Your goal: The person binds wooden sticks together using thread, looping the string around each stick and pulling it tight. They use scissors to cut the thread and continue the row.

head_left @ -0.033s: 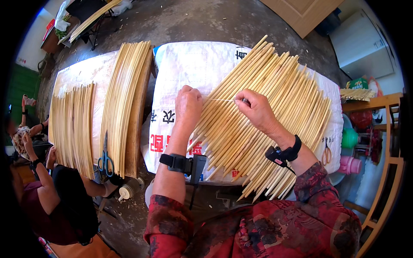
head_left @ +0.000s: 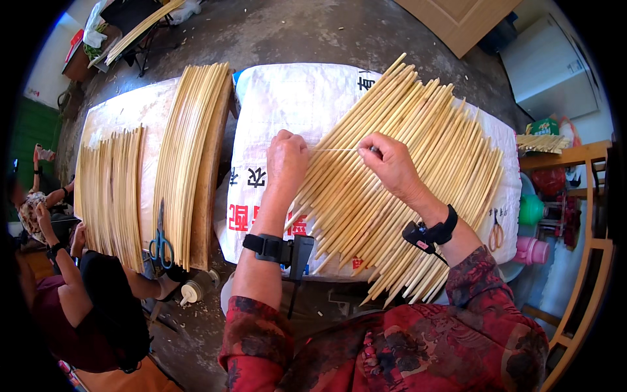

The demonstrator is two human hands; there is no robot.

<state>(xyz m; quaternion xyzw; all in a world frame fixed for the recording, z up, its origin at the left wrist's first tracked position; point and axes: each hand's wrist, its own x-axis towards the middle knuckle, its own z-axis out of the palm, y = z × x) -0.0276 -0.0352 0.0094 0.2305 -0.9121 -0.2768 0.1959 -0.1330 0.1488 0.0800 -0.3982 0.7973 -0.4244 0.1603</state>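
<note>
A thin white thread (head_left: 334,149) is stretched between my two hands, over the upper left part of a wide layer of pale peeled sticks (head_left: 405,183). My left hand (head_left: 286,160) is closed on one end, beside the sticks' left edge. Above the sticks, my right hand (head_left: 390,166) pinches the other end between thumb and fingers. The sticks lie side by side at a slant on a white woven sheet (head_left: 287,98) with printed marks. Orange-handled scissors (head_left: 496,234) rest on the sheet's right side.
On a second table to the left lie two stick bundles (head_left: 189,150) (head_left: 111,189) and blue-handled scissors (head_left: 160,245). Other people (head_left: 78,287) sit at the far left. A wooden frame (head_left: 591,255) and a pink plastic container (head_left: 531,250) stand at the right.
My right hand has shifted very slightly to the right, its fingers a little differently curled. The thread stays taut, and my left hand is nearly still.
</note>
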